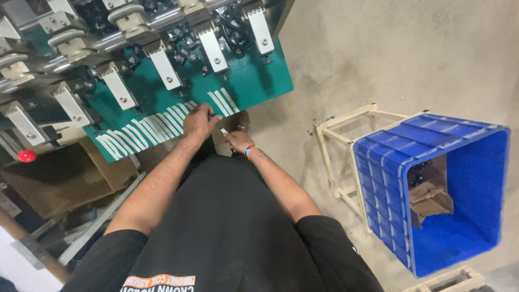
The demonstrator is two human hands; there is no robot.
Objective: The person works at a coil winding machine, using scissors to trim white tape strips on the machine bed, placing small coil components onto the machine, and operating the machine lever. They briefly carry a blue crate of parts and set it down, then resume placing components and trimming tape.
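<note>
Head view, looking down past a black shirt to the floor.

Left hand (199,121): palm down on the near edge of the green bench (254,81), fingers curled over the row of white strips (157,125) laid side by side along that edge. It touches the strips; whether it grips one, cannot tell.

Right hand (237,139): just below the bench edge, close beside the left hand, pinching a single white strip (224,131) between thumb and fingertips. A coloured band (250,150) sits on its wrist.

Further back on the bench: a line of metal clamps (165,67) with black parts (232,27) behind them. A red knob (26,156) sits at far left, with a cardboard box (59,178) under the bench.

To the right, well apart from the hands: a blue crate (432,189) resting on a pale wooden frame (340,157), cardboard pieces (430,192) inside it. Concrete floor (405,54) all round.
</note>
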